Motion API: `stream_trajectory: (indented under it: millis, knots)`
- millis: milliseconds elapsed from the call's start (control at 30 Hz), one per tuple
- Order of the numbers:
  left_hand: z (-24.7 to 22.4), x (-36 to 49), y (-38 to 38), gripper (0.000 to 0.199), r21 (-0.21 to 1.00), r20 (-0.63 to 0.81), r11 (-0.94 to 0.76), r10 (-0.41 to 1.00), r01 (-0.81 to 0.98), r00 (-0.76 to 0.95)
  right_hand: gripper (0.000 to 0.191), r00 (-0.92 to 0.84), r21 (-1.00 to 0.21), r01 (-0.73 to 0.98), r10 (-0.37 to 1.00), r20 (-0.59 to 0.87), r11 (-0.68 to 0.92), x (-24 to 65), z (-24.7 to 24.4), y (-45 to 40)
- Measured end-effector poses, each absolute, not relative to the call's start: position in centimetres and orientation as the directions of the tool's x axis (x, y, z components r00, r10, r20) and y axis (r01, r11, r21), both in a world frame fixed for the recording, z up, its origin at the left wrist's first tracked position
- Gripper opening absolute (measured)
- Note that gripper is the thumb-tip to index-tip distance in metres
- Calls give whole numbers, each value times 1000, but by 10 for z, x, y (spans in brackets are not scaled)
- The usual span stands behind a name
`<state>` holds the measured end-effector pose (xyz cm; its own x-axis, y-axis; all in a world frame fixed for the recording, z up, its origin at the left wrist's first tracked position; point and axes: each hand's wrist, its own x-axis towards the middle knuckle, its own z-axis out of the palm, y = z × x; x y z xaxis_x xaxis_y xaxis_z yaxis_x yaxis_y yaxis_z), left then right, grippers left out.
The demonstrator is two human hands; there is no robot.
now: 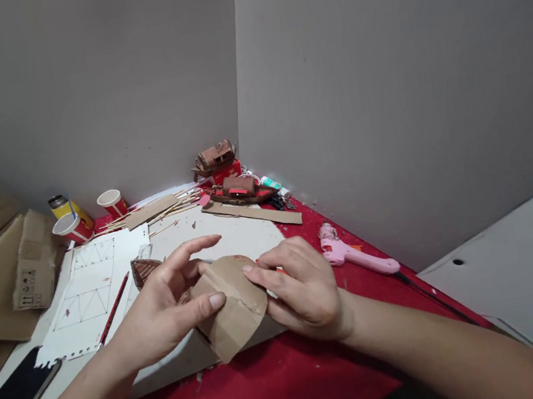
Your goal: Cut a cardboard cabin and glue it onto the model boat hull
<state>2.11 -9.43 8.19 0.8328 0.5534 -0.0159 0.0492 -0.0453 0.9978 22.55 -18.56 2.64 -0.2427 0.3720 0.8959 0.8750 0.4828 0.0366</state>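
Observation:
A bent piece of brown cardboard (234, 299) with a rounded edge is between my hands, above the white board. My left hand (171, 302) presses its thumb on the face of the cardboard, with the fingers partly behind it and the index finger raised. At the right edge, my right hand (303, 288) pinches the same piece between thumb and fingers. Something small and red-orange shows by the right fingers; I cannot tell what it is. A brown model boat's pointed end (145, 271) sticks out behind my left hand, the rest of it hidden.
To the right lies a pink glue gun (356, 256) with its cord. Two model boats (239, 190), thin sticks, cardboard strips (253, 213) and paper cups (112, 202) stand at the back. Drawn sheets (87, 282), a pencil (114, 309) and a cardboard box (34, 263) are left.

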Motion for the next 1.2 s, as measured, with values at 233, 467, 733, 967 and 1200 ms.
stream_trajectory:
  millis: [233,467,733,967,1200]
  knots:
    - [77,24,-96,53,868,167,-423,744,262,647,29,-181,-18,904,421,889,428,237,17,-178]
    - [83,12,-111,70,549,555,-770,627,326,546,29,-83,-61,934,381,921,352,257,21,-171]
    - [85,20,-106,43,787,306,-525,787,323,535,31,17,-189,898,399,917,397,253,18,-176]
    - [77,22,-108,50,867,145,-412,745,279,651,30,49,-254,851,412,910,459,241,21,-181]
    - [81,16,-106,45,897,134,-383,714,223,687,30,77,-346,772,462,883,533,236,18,-183]
